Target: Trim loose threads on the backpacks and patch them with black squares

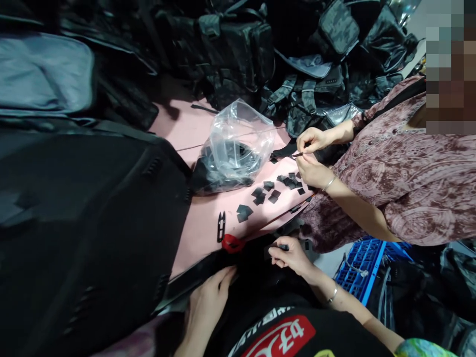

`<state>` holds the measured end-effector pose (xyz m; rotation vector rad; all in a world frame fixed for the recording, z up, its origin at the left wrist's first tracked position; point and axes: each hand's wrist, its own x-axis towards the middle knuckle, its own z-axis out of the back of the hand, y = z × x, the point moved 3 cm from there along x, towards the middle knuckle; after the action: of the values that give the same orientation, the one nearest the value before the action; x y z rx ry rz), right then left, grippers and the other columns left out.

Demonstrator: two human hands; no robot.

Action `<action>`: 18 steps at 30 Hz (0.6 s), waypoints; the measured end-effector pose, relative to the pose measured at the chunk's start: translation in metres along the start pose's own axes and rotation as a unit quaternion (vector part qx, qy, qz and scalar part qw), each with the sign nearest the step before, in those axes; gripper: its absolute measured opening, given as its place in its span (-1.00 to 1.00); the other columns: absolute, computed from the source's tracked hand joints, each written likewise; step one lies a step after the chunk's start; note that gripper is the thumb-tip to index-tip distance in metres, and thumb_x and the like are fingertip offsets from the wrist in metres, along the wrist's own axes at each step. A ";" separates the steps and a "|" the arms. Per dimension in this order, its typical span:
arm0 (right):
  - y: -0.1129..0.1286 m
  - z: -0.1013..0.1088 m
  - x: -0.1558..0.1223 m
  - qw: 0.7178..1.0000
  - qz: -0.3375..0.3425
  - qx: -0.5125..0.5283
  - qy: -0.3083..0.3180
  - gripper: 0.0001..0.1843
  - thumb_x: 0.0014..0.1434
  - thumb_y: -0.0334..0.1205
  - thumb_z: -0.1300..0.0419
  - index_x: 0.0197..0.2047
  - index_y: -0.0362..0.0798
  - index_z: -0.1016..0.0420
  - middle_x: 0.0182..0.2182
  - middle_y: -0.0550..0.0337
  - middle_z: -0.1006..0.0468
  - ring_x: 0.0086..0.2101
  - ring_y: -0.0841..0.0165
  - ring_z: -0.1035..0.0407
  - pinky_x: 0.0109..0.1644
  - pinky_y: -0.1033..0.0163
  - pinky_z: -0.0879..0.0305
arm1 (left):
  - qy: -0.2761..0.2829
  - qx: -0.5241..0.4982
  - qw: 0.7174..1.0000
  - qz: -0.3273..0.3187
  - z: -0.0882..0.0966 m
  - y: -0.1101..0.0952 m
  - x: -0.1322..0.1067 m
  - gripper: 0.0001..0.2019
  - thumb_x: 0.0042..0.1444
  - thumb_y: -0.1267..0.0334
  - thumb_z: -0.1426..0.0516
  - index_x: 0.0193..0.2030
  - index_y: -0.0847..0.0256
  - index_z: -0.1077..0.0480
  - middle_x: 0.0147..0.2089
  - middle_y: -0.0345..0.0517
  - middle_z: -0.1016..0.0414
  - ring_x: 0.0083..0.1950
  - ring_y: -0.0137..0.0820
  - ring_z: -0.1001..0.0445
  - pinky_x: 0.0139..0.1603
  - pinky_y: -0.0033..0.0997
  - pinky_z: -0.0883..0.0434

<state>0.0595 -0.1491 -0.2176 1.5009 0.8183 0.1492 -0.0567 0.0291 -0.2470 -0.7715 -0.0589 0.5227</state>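
My left hand (210,297) is closed at the edge of black material (249,267) over my lap. Its fingertips meet the dark cloth, and what they hold is hidden. To its right, my right hand (292,257) pinches a small dark piece (283,247) between thumb and fingers. On the pink table top (201,218) ahead lie black thread snips (221,228), with a red ring-shaped band (232,243) just below them. Several small black fabric squares (259,195) are scattered farther right.
A clear plastic bag (238,148) with dark contents stands mid-table. A large black backpack (92,223) fills the left, and dark camouflage bags (238,49) are piled behind. At right, a co-worker's hands (312,168) hold a small dark item. A blue crate (362,267) stands below.
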 end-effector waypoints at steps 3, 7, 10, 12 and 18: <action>-0.004 -0.005 0.002 1.000 -0.006 -0.006 0.015 -0.60 -0.08 0.06 -0.24 -0.43 -0.14 -0.33 -0.66 0.30 -0.38 -0.72 0.62 -0.12 -0.69 0.51 0.06 | -0.026 0.014 0.999 -0.016 0.000 0.000 -0.006 -0.69 0.05 0.22 0.02 -0.10 0.07 -0.45 -0.12 -0.09 -0.55 -0.20 -0.24 -0.53 -0.35 -0.43 -0.41; -0.006 -0.010 0.005 0.999 -0.018 -0.025 0.027 -0.57 -0.09 0.10 -0.23 -0.42 -0.15 -0.35 -0.65 0.29 -0.40 -0.71 0.61 -0.15 -0.68 0.50 0.05 | -0.043 0.001 0.999 -0.002 0.006 -0.008 -0.013 -0.76 0.04 0.21 -0.01 -0.27 0.07 -0.49 -0.13 -0.16 -0.55 -0.19 -0.30 -0.53 -0.35 -0.52 -0.39; -0.003 -0.012 0.004 0.999 -0.014 -0.024 0.024 -0.57 -0.09 0.10 -0.23 -0.47 -0.15 -0.33 -0.67 0.30 -0.38 -0.72 0.62 -0.14 -0.68 0.50 0.06 | -0.003 -0.012 0.999 0.038 0.013 -0.014 -0.016 -0.83 0.01 0.14 -0.07 -0.44 0.05 -0.47 -0.45 -0.27 -0.56 -0.42 -0.39 -0.52 -0.48 -0.58 -0.33; -0.001 -0.014 0.003 0.999 -0.009 -0.022 0.023 -0.57 -0.10 0.10 -0.23 -0.50 -0.14 -0.30 -0.68 0.31 -0.37 -0.73 0.62 -0.13 -0.68 0.49 0.06 | 0.009 -0.036 0.998 0.047 0.014 -0.020 -0.016 -0.80 -0.03 0.06 -0.11 -0.51 0.08 -0.45 -0.51 -0.28 -0.52 -0.47 -0.41 -0.49 -0.51 -0.59 -0.31; -0.002 -0.022 0.001 0.999 0.011 -0.042 0.029 -0.57 -0.12 0.09 -0.26 -0.53 -0.13 -0.29 -0.70 0.33 -0.36 -0.75 0.63 -0.10 -0.68 0.48 0.04 | 0.001 -0.287 0.957 0.045 -0.005 -0.040 -0.010 -0.62 -0.12 -0.04 -0.16 -0.26 0.18 -0.49 -0.26 -0.08 -0.57 -0.25 -0.28 -0.51 -0.24 -0.41 -0.45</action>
<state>0.0474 -0.1304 -0.2165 1.4322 0.8328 0.2417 -0.0471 -0.0032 -0.2221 -1.3473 -0.1806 0.5988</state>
